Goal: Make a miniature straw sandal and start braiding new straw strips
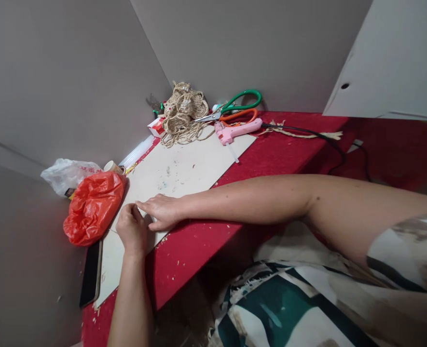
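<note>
My left hand [130, 227] is closed, its fingers curled together over the white board [199, 164] on the table. Whatever it may be pinching is too small or hidden to make out. Close beside it, my right hand [162, 211] reaches in from the right, palm down. Its fingers stretch towards my left fingertips, and the thumb stands apart from them. Nothing shows in the right hand. A crumpled red plastic bag [93, 209] lies just beyond my left hand, with a black phone [90, 274] below it at the board's edge.
A pink glue gun [238, 130] with a black cable rests at the board's far corner. Behind it are green-and-orange-handled scissors [231, 110] and a heap of twine [184, 111]. A white plastic bag [68, 173] sits against the grey wall. Scraps dot the red tabletop [184, 255].
</note>
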`<state>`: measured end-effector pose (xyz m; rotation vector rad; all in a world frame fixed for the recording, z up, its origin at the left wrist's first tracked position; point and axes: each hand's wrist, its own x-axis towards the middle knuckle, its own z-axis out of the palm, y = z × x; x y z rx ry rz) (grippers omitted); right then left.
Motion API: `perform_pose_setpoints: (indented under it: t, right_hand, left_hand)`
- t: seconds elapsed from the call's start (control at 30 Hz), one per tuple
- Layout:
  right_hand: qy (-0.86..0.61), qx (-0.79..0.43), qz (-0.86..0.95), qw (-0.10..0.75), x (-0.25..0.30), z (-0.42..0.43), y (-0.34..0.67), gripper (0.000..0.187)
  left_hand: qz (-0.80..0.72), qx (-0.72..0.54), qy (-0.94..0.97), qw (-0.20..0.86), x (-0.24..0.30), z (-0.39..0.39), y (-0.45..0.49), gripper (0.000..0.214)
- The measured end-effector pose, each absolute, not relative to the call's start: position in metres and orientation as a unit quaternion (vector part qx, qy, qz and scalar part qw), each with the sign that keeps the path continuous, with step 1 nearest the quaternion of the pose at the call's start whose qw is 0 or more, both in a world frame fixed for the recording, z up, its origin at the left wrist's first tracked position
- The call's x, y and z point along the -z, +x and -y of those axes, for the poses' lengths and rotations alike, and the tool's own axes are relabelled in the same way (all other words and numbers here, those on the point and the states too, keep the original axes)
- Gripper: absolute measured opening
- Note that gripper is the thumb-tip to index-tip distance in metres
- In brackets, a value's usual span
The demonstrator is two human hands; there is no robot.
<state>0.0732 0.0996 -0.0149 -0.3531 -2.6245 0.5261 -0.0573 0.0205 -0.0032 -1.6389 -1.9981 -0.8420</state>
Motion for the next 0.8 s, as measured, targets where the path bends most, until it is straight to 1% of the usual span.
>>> perform_pose_setpoints:
  t: [0.1, 0.23, 0.3, 0.47, 0.57, 0.67, 0.73, 0.8]
  right_hand:
    - [-0.122, -0.189, 0.951, 0.211, 0.013, -0.097, 0.075, 0.077]
    - [-0.03, -0.167, 0.96, 0.222, 0.012, -0.088, 0.078, 0.08]
    - [-0.012, -0.175, 0.957, 0.23, 0.012, -0.084, 0.079, 0.081]
    - [-0.102, -0.171, 0.959, 0.203, 0.012, -0.092, 0.078, 0.073]
    - [-0.142, -0.151, 0.958, 0.196, 0.013, -0.1, 0.078, 0.071]
    - [-0.149, -0.142, 0.961, 0.185, 0.014, -0.102, 0.079, 0.067]
    - [-0.148, -0.137, 0.963, 0.178, 0.014, -0.102, 0.079, 0.064]
    - [-0.149, -0.133, 0.965, 0.172, 0.014, -0.102, 0.08, 0.061]
  left_hand:
    - [0.73, 0.347, -0.561, 0.182, 0.004, -0.022, -0.062, 0.014]
    - [0.752, 0.389, -0.509, 0.158, 0.005, -0.023, -0.083, 0.013]
    - [0.757, 0.418, -0.484, 0.136, 0.005, -0.021, -0.093, 0.016]
    - [0.744, 0.46, -0.481, 0.061, 0.002, -0.018, -0.091, 0.03]
    - [0.725, 0.475, -0.498, 0.002, 0.001, -0.02, -0.084, 0.028]
    - [0.71, 0.478, -0.513, -0.071, 0.004, -0.021, -0.083, 0.035]
    - [0.709, 0.465, -0.522, -0.093, 0.007, -0.021, -0.085, 0.038]
    - [0.713, 0.449, -0.531, -0.089, 0.01, -0.02, -0.087, 0.038]
